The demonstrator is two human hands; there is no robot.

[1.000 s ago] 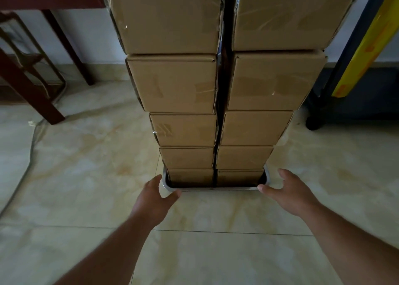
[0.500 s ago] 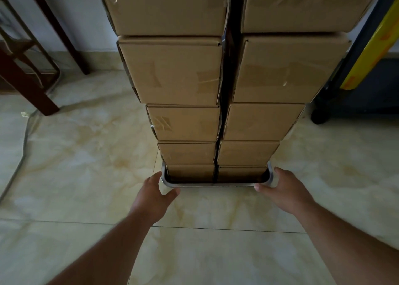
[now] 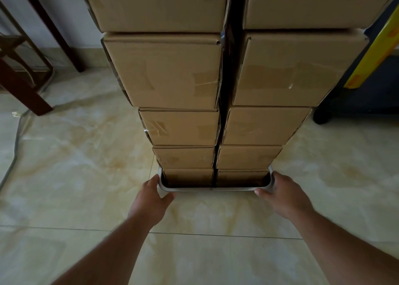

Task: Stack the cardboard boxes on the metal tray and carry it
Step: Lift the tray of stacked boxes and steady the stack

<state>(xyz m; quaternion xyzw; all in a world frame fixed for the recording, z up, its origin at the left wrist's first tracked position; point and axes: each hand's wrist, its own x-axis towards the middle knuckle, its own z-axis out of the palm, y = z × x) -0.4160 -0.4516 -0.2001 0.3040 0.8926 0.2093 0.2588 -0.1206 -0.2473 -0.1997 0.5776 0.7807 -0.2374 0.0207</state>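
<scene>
Two columns of cardboard boxes (image 3: pixel 183 73) rise side by side from a metal tray (image 3: pixel 213 189) that sits on the pale marbled floor tiles (image 3: pixel 86 155), a narrow dark gap running between them. At least five boxes show in each column before the tops leave the view, and patches of clear tape glint on several near faces. The lowest boxes sit down inside the tray's raised rim.

Both bare hands are at the tray's near corners. The left hand (image 3: pixel 153 195) wraps the near-left corner: its thumb lies along the near rim and its fingers curl round the left side, gripping the edge. The right hand (image 3: pixel 282 195) does the same at the near-right corner, thumb tip against the near rim and fingers folded round the right side. Whether the tray is resting on the tiles or just off them cannot be told.

Far left, dark wooden furniture legs (image 3: pixel 28 90) stand by the wall, and a grey cable (image 3: pixel 13 155) trails over the floor near them. Far right, a yellow slanted panel (image 3: pixel 375 49) leans on a dark blue frame (image 3: pixel 349 85) whose black foot touches the tiles.
</scene>
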